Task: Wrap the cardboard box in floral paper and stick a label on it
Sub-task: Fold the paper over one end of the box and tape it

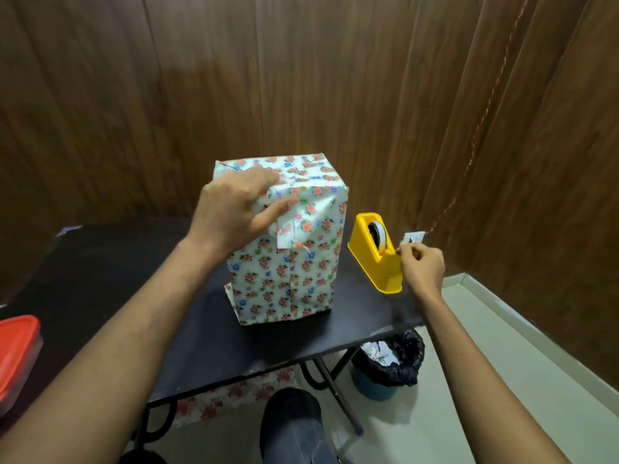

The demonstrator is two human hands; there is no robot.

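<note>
The cardboard box (288, 262), covered in white paper with small flowers, stands upright on the black table (134, 296). My left hand (234, 212) rests on its top, fingers straight, pressing down a folded flap of the paper at the upper front edge. To the right stands a yellow tape dispenser (375, 252). My right hand (422, 269) pinches the free end of the clear tape at the dispenser's cutter. A strip of paper juts out at the box's lower left.
A red-lidded plastic container (16, 356) sits at the table's left edge. Under the table's right corner stands a bin with a black liner (388, 363) holding paper scraps. Floral paper (234, 393) lies on the floor beneath the table. Wooden wall panels close in behind and right.
</note>
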